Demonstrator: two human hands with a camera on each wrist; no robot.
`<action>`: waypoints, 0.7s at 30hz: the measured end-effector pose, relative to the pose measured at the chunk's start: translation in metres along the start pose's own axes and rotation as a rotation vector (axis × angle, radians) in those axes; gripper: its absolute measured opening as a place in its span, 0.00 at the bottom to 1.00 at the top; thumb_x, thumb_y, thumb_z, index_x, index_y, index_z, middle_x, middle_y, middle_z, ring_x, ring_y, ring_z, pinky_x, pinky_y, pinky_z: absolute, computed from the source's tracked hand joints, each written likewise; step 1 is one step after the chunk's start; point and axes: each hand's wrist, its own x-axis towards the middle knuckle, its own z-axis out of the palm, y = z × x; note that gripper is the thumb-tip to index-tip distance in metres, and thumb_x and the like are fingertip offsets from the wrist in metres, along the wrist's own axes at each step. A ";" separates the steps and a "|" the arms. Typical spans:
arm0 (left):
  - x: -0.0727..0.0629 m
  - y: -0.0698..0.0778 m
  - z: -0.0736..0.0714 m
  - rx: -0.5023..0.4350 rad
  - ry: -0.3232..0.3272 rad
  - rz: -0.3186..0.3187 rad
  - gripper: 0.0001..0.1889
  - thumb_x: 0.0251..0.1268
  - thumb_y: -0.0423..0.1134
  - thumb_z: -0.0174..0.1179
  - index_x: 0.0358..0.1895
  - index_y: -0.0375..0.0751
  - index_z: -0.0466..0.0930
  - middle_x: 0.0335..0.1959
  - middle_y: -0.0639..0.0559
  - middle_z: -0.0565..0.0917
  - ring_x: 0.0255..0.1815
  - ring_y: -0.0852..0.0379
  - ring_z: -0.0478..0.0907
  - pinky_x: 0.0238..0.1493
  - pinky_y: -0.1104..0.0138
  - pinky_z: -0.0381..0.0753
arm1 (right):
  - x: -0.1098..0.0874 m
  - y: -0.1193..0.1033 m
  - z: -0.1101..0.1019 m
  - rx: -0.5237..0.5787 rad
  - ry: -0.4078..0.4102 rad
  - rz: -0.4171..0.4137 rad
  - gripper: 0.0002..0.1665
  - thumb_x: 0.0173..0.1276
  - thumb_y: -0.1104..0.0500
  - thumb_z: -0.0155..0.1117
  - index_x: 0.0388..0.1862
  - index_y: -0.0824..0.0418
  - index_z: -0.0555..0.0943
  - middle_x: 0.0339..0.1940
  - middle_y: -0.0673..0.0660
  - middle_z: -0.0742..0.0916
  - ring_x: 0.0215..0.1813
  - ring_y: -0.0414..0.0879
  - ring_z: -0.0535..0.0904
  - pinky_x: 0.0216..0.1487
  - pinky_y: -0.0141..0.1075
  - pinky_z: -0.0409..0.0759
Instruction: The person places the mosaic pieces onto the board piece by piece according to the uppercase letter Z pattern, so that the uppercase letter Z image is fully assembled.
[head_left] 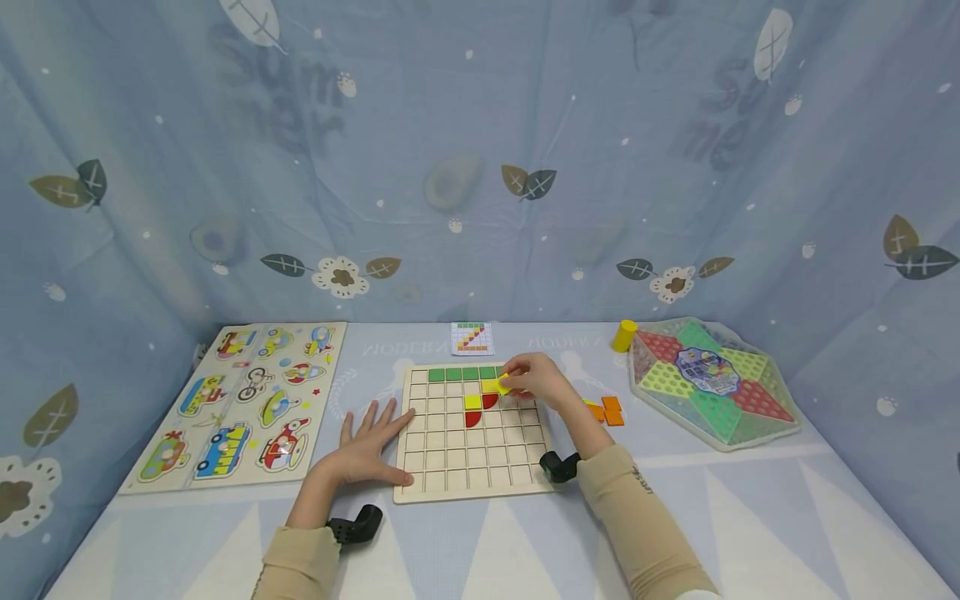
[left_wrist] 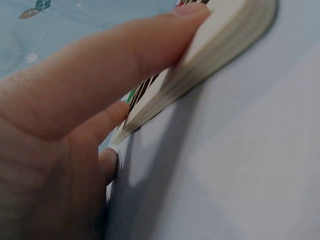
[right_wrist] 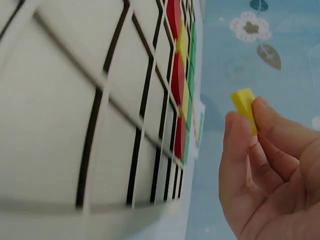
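Note:
A wooden grid board (head_left: 455,481) lies flat on the table. Green square tiles (head_left: 453,375) line its far row, with yellow tiles (head_left: 472,402) and red quarter-round tiles (head_left: 473,419) stepping diagonally below them. My right hand (head_left: 534,379) pinches a small yellow tile (right_wrist: 244,106) between thumb and fingertips, held over the board's far right part. In the right wrist view this tile is apart from the board's surface. My left hand (head_left: 365,450) is spread beside the board's left side, its thumb (left_wrist: 150,47) and a fingertip touching the edge.
Behind the board stands a small pattern card (head_left: 472,339). Orange tiles (head_left: 612,412) lie to the right, near a yellow cylinder (head_left: 624,336) and a star-patterned game board (head_left: 708,383). A vehicle picture puzzle (head_left: 247,408) is on the left. A blue curtain (head_left: 480,167) hangs behind.

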 end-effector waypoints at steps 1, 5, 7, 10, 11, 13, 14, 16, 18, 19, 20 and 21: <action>0.000 0.000 0.000 -0.002 0.001 0.001 0.56 0.35 0.59 0.70 0.72 0.43 0.53 0.73 0.34 0.42 0.72 0.33 0.29 0.62 0.38 0.20 | 0.001 -0.002 0.004 0.014 -0.035 -0.004 0.11 0.62 0.64 0.63 0.43 0.68 0.81 0.28 0.56 0.82 0.30 0.55 0.82 0.33 0.40 0.82; 0.001 -0.001 0.000 -0.009 -0.003 -0.002 0.56 0.35 0.60 0.69 0.72 0.44 0.53 0.73 0.35 0.42 0.72 0.34 0.28 0.62 0.38 0.19 | 0.005 -0.009 0.021 0.038 -0.155 0.004 0.14 0.62 0.65 0.62 0.47 0.67 0.81 0.31 0.57 0.83 0.28 0.45 0.80 0.35 0.36 0.82; 0.001 -0.001 0.000 -0.011 -0.006 -0.002 0.56 0.35 0.60 0.69 0.72 0.43 0.53 0.73 0.35 0.41 0.72 0.34 0.28 0.62 0.38 0.19 | 0.007 -0.012 0.030 0.044 -0.194 0.004 0.15 0.62 0.67 0.62 0.49 0.68 0.81 0.33 0.57 0.83 0.29 0.42 0.80 0.37 0.35 0.82; 0.002 -0.001 0.000 -0.009 -0.010 -0.010 0.56 0.35 0.60 0.69 0.72 0.44 0.53 0.73 0.35 0.41 0.72 0.34 0.28 0.62 0.38 0.19 | 0.009 -0.015 0.044 0.029 -0.211 0.000 0.14 0.59 0.70 0.64 0.45 0.69 0.81 0.31 0.57 0.83 0.29 0.42 0.80 0.38 0.35 0.82; 0.002 -0.001 0.000 -0.008 -0.010 -0.012 0.56 0.35 0.60 0.69 0.72 0.44 0.53 0.73 0.35 0.41 0.72 0.34 0.28 0.62 0.38 0.19 | 0.009 -0.015 0.048 -0.001 -0.204 -0.009 0.12 0.57 0.70 0.65 0.42 0.69 0.82 0.30 0.57 0.83 0.29 0.42 0.80 0.36 0.34 0.82; 0.003 -0.001 0.000 -0.007 -0.012 -0.016 0.57 0.35 0.61 0.70 0.72 0.45 0.53 0.74 0.36 0.41 0.72 0.34 0.27 0.62 0.38 0.19 | 0.010 -0.016 0.055 -0.073 -0.185 -0.017 0.09 0.55 0.69 0.67 0.37 0.68 0.83 0.27 0.55 0.83 0.27 0.42 0.80 0.34 0.34 0.82; 0.003 -0.002 0.000 -0.009 -0.011 -0.016 0.57 0.35 0.61 0.70 0.72 0.45 0.53 0.73 0.35 0.41 0.72 0.34 0.27 0.62 0.38 0.19 | 0.010 -0.016 0.058 -0.112 -0.174 -0.024 0.07 0.55 0.69 0.68 0.34 0.67 0.83 0.26 0.55 0.83 0.26 0.42 0.80 0.33 0.33 0.81; 0.003 -0.002 0.000 -0.011 -0.013 -0.013 0.57 0.35 0.61 0.70 0.72 0.44 0.52 0.73 0.35 0.41 0.72 0.34 0.27 0.62 0.38 0.19 | 0.011 -0.016 0.063 -0.204 -0.153 -0.038 0.04 0.54 0.67 0.69 0.30 0.64 0.84 0.24 0.53 0.83 0.26 0.42 0.79 0.31 0.32 0.80; 0.002 -0.001 0.000 -0.014 -0.014 -0.009 0.57 0.35 0.61 0.70 0.72 0.44 0.52 0.73 0.35 0.41 0.72 0.34 0.27 0.62 0.38 0.19 | 0.012 -0.016 0.066 -0.285 -0.136 -0.049 0.03 0.53 0.65 0.70 0.28 0.61 0.85 0.24 0.51 0.83 0.26 0.42 0.78 0.30 0.31 0.78; 0.002 -0.001 0.000 -0.014 -0.014 -0.008 0.57 0.36 0.61 0.70 0.72 0.44 0.52 0.73 0.35 0.41 0.72 0.34 0.27 0.62 0.38 0.19 | 0.012 -0.016 0.067 -0.317 -0.130 -0.056 0.03 0.53 0.64 0.71 0.27 0.60 0.85 0.23 0.50 0.83 0.27 0.42 0.78 0.29 0.32 0.77; 0.003 -0.001 -0.001 -0.014 -0.015 -0.007 0.57 0.36 0.61 0.70 0.72 0.44 0.52 0.73 0.35 0.40 0.72 0.34 0.27 0.62 0.38 0.19 | 0.012 -0.016 0.068 -0.349 -0.123 -0.060 0.03 0.53 0.64 0.71 0.27 0.59 0.85 0.23 0.50 0.83 0.27 0.41 0.77 0.29 0.32 0.76; 0.003 -0.001 -0.001 -0.012 -0.014 -0.006 0.56 0.36 0.61 0.70 0.72 0.44 0.52 0.73 0.35 0.40 0.72 0.34 0.27 0.62 0.38 0.19 | 0.012 -0.016 0.069 -0.378 -0.118 -0.067 0.03 0.52 0.63 0.72 0.26 0.58 0.85 0.23 0.49 0.83 0.27 0.42 0.77 0.29 0.32 0.76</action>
